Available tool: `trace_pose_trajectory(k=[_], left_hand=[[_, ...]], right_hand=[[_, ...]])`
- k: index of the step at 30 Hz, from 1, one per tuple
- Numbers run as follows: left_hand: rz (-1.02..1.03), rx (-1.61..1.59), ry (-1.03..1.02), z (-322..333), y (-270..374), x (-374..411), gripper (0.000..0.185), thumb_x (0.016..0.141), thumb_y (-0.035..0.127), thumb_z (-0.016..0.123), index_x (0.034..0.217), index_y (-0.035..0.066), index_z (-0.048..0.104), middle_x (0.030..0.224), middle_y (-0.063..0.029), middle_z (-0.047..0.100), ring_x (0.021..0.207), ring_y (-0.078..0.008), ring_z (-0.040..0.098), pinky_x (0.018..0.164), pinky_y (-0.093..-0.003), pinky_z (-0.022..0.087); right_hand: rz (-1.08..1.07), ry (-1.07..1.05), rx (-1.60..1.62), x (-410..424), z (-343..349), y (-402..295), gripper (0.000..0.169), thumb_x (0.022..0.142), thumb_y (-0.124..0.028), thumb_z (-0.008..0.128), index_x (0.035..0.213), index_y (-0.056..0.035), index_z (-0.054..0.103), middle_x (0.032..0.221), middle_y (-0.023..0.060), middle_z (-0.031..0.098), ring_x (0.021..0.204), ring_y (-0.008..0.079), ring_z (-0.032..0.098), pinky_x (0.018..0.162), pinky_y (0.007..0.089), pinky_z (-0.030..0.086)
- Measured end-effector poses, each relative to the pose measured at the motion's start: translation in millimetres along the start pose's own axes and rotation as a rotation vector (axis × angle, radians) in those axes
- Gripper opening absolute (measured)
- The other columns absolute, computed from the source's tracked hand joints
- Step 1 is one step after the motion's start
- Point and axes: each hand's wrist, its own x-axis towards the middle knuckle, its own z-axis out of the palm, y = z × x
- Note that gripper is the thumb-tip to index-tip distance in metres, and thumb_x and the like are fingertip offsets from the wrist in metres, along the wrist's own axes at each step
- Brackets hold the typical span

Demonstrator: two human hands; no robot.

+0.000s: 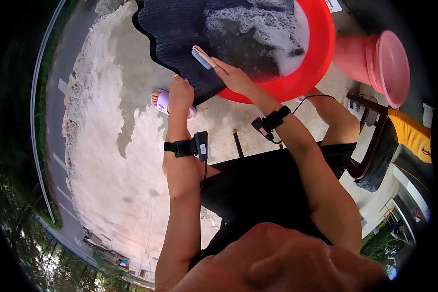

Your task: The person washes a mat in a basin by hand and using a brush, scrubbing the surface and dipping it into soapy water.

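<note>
A dark, ribbed sheet of cloth or matting (171, 33) with a wavy edge hangs over the left side of a red plastic basin (319, 51). Its near corner is pinched in my left hand (181, 91), fingers closed. My right hand (237, 78) grips a scrub brush (205, 56) with a pale wooden body and light blue bristles. The brush is over the sheet; whether its bristles touch it I cannot tell. Murky water (241, 47) topped with white suds (286, 36) fills the basin, and part of the sheet lies under the foam.
Nested pink buckets (356, 64) lie tipped to the right of the basin. Beyond my right knee are a dark wooden frame (367, 164) and yellow cloth (408, 127). A lilac slide sandal (163, 102) is on my left foot. Wet patches mark the concrete (124, 135).
</note>
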Motion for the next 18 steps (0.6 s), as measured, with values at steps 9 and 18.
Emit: trace_pose_trajectory(k=[9,18], left_hand=[[-0.022,-0.015,-0.008,1.0,-3.3,0.4,0.024,0.094,0.012,0.048,0.104,-0.010,0.053,0.097,-0.0362,0.064,0.096,-0.0516,0.062,0.082,-0.0558,0.049],[-0.018,-0.042,0.005,-3.4,1.9,2.5,0.027,0.095,0.014,0.047,0.106,-0.009,0.053,0.095,-0.0371,0.064,0.095,-0.0522,0.062,0.083,-0.0549,0.051]], right_hand=[[0.174,-0.238,-0.255,-28.5,9.7,33.4,0.052,0.103,-0.043,0.039,0.152,-0.0291,0.032,0.116,0.0221,0.066,0.102,0.0429,0.064,0.088,0.0528,0.050],[-0.050,-0.198,0.053,-46.8,22.3,-26.7,0.050,0.104,-0.040,0.038,0.152,-0.0283,0.033,0.126,0.0200,0.062,0.108,0.0392,0.063,0.092,0.0446,0.050]])
